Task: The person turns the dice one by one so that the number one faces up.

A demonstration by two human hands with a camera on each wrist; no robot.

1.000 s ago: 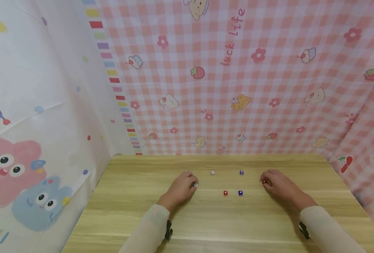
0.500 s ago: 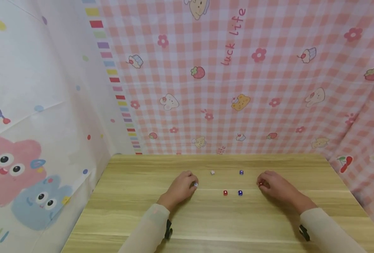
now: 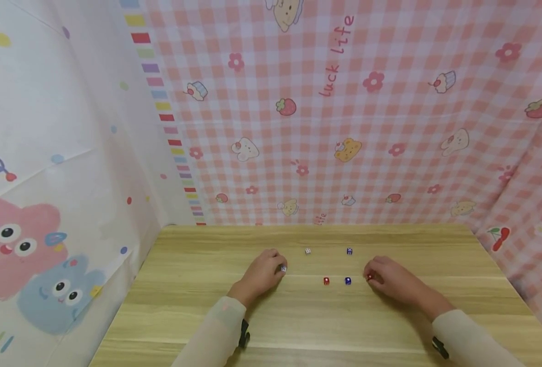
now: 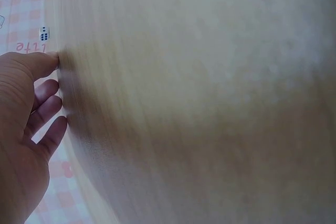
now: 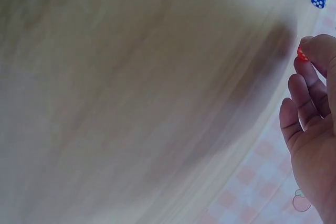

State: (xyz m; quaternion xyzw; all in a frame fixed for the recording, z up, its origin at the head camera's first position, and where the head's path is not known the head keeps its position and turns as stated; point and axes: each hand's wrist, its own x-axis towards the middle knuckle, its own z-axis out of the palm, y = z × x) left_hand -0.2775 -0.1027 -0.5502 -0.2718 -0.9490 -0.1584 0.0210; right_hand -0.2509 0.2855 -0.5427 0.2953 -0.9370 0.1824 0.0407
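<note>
My left hand rests low over the left part of the table, pinching a white die between thumb and fingers. That die is hidden behind the thumb in the left wrist view. On the right, my right hand pinches a red die between thumb and index finger, its other fingers loosely bent. Between the hands lie a red die and a blue die side by side in front. Farther back are a white die and another blue die.
The wooden table reaches back to a pink checked cloth with cartoon prints. A white cloth hangs along the left side, and more checked cloth hangs on the right.
My right hand has moved left and toward me with the red die, closer to the front blue die. The left hand and the dice on the table have stayed put.
</note>
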